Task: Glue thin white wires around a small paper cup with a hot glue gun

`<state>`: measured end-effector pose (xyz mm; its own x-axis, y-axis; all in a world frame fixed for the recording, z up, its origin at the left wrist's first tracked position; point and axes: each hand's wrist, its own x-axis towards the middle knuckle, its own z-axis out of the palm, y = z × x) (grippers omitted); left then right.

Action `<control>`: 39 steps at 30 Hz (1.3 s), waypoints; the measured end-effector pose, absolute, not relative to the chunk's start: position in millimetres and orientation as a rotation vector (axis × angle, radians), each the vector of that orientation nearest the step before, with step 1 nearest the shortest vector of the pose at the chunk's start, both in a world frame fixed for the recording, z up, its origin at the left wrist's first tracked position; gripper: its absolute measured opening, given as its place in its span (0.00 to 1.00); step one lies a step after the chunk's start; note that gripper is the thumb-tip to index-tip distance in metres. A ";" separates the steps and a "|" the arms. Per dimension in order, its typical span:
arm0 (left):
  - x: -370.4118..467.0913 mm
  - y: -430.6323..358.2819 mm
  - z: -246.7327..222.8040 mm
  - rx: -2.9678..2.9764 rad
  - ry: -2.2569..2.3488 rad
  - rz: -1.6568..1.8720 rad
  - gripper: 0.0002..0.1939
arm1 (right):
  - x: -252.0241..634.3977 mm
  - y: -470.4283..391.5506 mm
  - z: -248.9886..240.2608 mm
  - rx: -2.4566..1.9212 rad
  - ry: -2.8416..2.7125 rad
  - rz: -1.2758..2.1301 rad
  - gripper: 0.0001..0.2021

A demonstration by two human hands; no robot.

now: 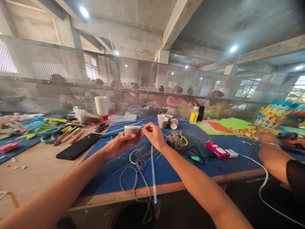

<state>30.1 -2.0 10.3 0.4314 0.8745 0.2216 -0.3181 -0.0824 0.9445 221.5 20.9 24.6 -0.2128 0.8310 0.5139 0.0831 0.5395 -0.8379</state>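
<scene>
My left hand [119,145] is closed around a small paper cup [132,128] with a white rim, its side wrapped in greyish cord. At the cup's right side, my right hand [154,136] is in a pinch; whatever lies between its fingertips is too small to make out. Loose grey cord [136,178] loops below the hands and hangs over the table edge. A pale translucent strip [153,171] also runs over that edge. Behind my right hand lies a tangled bundle of grey cord [175,140] by yellow-handled scissors [184,141].
Several small cord-wrapped cups [163,122] stand farther back, near a yellow-labelled bottle [194,114]. A black phone [78,146] and blue-handled scissors [51,135] lie left. A pink power bank [217,150] trails a white cable. At right, another person's arm [271,156] reaches over coloured paper pieces.
</scene>
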 end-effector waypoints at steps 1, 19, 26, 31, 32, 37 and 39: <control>30.1 -2.1 10.7 1.293 0.568 1.080 0.19 | 221.5 21.1 24.6 -0.778 -1.657 0.844 0.07; 27.0 -0.3 8.9 1.323 0.551 1.030 0.20 | 222.2 27.9 22.0 -0.756 -1.527 1.181 0.06; 28.2 -4.5 11.7 1.250 0.577 1.022 0.18 | 222.4 24.9 24.7 -0.795 -1.422 1.337 0.06; 27.4 -5.0 12.9 1.270 0.556 1.016 0.19 | 220.3 23.0 25.8 -0.775 -1.391 1.361 0.08; 26.7 -4.6 12.4 1.275 0.559 1.016 0.19 | 219.9 22.7 26.0 -0.771 -1.391 1.361 0.08; 22.2 0.6 6.5 1.249 0.612 1.039 0.19 | 219.0 21.3 27.0 -0.758 -1.402 1.345 0.03; 21.7 2.8 4.7 1.230 0.616 1.058 0.18 | 218.8 21.0 27.1 -0.765 -1.404 1.337 0.03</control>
<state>21.7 2.8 4.7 0.4209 0.8942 0.1526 -0.3085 -0.0171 0.9511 218.8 21.0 27.1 -0.2899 0.9276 0.2356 -0.1898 0.1856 -0.9641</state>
